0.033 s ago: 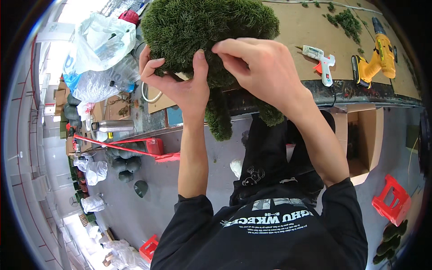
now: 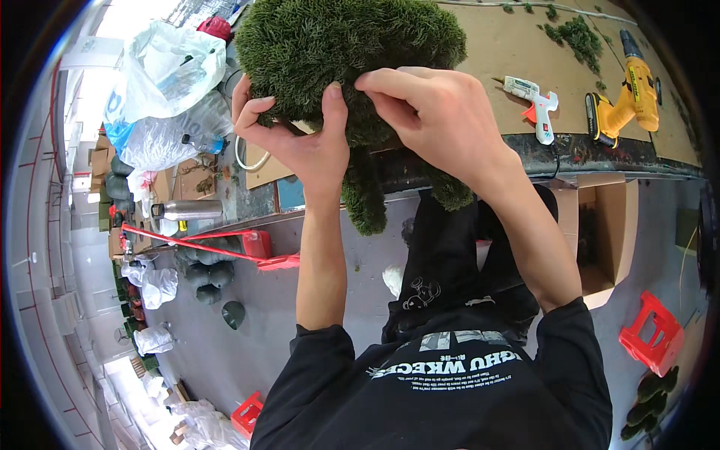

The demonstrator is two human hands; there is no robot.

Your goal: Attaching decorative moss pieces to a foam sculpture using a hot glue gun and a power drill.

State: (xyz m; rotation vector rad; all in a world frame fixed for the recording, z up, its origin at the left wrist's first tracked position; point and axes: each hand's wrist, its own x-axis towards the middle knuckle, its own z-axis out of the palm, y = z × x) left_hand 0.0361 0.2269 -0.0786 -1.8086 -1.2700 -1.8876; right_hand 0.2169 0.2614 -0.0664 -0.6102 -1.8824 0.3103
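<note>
A thick, bushy shape covered in green artificial foliage [image 2: 315, 56] stands at the table's near edge, with two leg-like green parts hanging below it. My left hand [image 2: 307, 146] grips its lower left side, the thumb pressed up against the leaves and the other fingers curled round the edge. Against the front of the foliage, my right hand [image 2: 442, 112] is closed in a pinch, thumb and forefinger together close to the left thumb. Whatever lies between those right fingertips is too small or hidden to make out.
Right of the foliage shape, a white glue gun [image 2: 536, 109] and a yellow cordless drill [image 2: 630, 94] lie on the cardboard-covered table [image 2: 502, 34]. Loose green sprigs [image 2: 577, 41] are behind them. Plastic bags [image 2: 172, 75] and a steel bottle [image 2: 191, 210] are at left; an open carton [image 2: 619, 232] stands below.
</note>
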